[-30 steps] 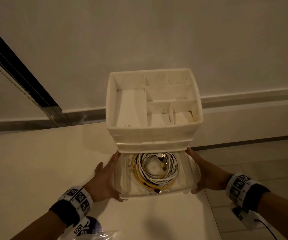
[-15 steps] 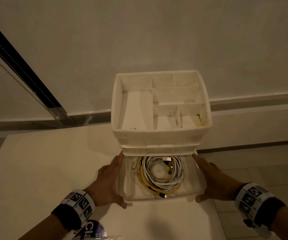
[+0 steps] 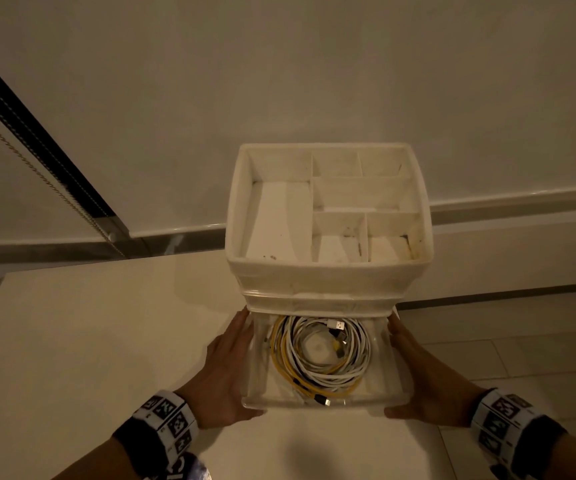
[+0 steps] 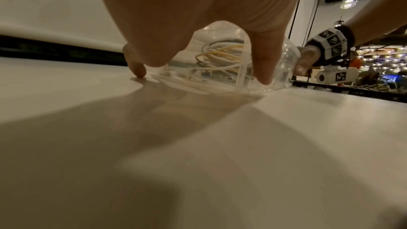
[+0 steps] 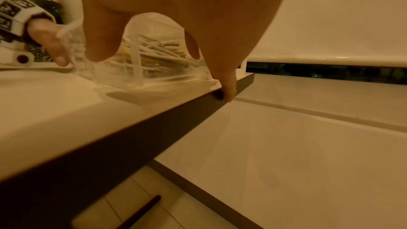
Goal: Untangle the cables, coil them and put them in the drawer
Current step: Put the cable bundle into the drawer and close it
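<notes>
A clear plastic drawer [image 3: 382, 358] is pulled out from the bottom of a white organiser [image 3: 328, 275] on the table. In the drawer lies a coil of white cable [image 3: 356, 348] together with a yellow cable [image 3: 279, 362]. My left hand [image 3: 234, 365] lies flat along the drawer's left wall, with its thumb at the front corner. My right hand [image 3: 408, 368] mirrors it on the right wall. In the left wrist view the cables [image 4: 220, 57] show through the clear wall between my fingers [image 4: 262, 62]. The right wrist view shows the same cables [image 5: 160, 50] through the drawer.
The organiser's top tray has several empty compartments [image 3: 279, 220]. The white table [image 3: 89, 341] stretches to the left. Its dark right edge [image 5: 154, 119] runs just beside the drawer, with tiled floor [image 3: 522, 351] below. A printed plastic bag [image 3: 189, 469] lies by my left wrist.
Both hands stay on the drawer's sides. The view has shifted a little, so the organiser now sits lower and further right in the picture.
</notes>
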The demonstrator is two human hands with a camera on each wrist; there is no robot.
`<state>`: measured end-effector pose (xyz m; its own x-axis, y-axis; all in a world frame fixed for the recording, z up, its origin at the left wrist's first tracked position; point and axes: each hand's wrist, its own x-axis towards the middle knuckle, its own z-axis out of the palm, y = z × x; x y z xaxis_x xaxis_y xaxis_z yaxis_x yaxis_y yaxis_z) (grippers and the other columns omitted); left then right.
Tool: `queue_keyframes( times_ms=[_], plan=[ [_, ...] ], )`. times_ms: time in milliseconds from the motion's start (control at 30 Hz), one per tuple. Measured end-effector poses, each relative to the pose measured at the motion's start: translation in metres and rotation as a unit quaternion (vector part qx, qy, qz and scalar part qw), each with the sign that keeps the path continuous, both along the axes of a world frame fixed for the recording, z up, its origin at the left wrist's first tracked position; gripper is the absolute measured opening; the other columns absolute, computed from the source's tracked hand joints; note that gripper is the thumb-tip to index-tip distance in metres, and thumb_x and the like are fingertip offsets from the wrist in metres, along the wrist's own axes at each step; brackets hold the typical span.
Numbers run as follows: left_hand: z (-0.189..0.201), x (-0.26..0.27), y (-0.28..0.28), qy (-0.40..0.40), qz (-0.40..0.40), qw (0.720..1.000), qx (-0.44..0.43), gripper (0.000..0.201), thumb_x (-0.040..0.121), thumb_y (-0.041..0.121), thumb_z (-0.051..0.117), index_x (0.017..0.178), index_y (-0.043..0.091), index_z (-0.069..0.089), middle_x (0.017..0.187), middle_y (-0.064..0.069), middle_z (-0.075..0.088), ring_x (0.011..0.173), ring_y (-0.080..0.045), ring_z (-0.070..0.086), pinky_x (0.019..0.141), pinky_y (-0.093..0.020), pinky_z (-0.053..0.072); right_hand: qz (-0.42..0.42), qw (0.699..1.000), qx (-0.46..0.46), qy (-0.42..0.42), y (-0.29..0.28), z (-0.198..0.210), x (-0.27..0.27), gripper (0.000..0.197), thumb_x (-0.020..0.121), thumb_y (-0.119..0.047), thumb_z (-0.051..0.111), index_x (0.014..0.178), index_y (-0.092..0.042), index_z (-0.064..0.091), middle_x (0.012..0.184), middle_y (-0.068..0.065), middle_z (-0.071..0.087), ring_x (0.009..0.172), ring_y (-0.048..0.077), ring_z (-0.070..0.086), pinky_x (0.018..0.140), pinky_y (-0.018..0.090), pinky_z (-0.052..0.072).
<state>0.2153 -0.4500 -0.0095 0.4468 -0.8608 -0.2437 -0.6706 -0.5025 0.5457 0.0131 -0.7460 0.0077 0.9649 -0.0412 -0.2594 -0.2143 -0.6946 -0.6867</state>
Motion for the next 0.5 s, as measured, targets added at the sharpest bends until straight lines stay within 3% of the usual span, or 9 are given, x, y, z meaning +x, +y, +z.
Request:
queue_keyframes(
  times_ms=[167,267,367,500],
  plan=[
    [-0.003,0.001,0.001,0.015,0.021,0.999,-0.045,0.137,0.051,0.068,0.082,0.149,0.043,-0.011,0.156,0.020,-0.021,0.148,-0.004,-0.006,0.121,-0.041,0.017,0.036,0.995,-0.079,0.058,-0.005,0.005,0.001,0.137,0.058,-0.065,0.075,0.123,-0.054,-0.046,0.137,-0.034,-0.045,0.138,-0.005,-0.009,0.122,0.034,0.009],
    [-0.004,-0.002,0.000,0.025,0.028,0.997,-0.064,0.138,0.050,0.067,0.082,0.148,0.047,-0.013,0.156,0.020,-0.018,0.147,-0.003,-0.002,0.120,-0.041,0.019,0.045,0.992,-0.100,0.063,-0.007,0.006,0.002,0.134,0.056,-0.067,0.073,0.121,-0.058,-0.045,0.133,-0.036,-0.048,0.134,-0.009,-0.009,0.122,0.039,0.009],
    [-0.008,-0.008,-0.001,0.023,0.039,0.997,-0.063,0.141,0.051,0.066,0.083,0.151,0.039,-0.012,0.154,0.021,-0.021,0.146,-0.004,0.002,0.119,-0.035,0.017,0.041,0.995,-0.081,0.051,-0.010,0.007,0.002,0.126,0.053,-0.067,0.070,0.126,-0.062,-0.033,0.131,-0.044,-0.045,0.135,-0.007,-0.004,0.120,0.034,0.012],
    [-0.008,-0.010,-0.005,0.021,0.048,0.995,-0.081,0.137,0.053,0.065,0.082,0.149,0.041,-0.014,0.151,0.024,-0.019,0.143,-0.001,0.002,0.118,-0.034,0.016,0.006,0.998,-0.059,0.010,-0.017,-0.003,0.003,0.120,0.056,-0.059,0.080,0.148,-0.039,0.005,0.151,-0.033,-0.023,0.144,0.000,0.006,0.119,0.037,0.022]
  ],
)
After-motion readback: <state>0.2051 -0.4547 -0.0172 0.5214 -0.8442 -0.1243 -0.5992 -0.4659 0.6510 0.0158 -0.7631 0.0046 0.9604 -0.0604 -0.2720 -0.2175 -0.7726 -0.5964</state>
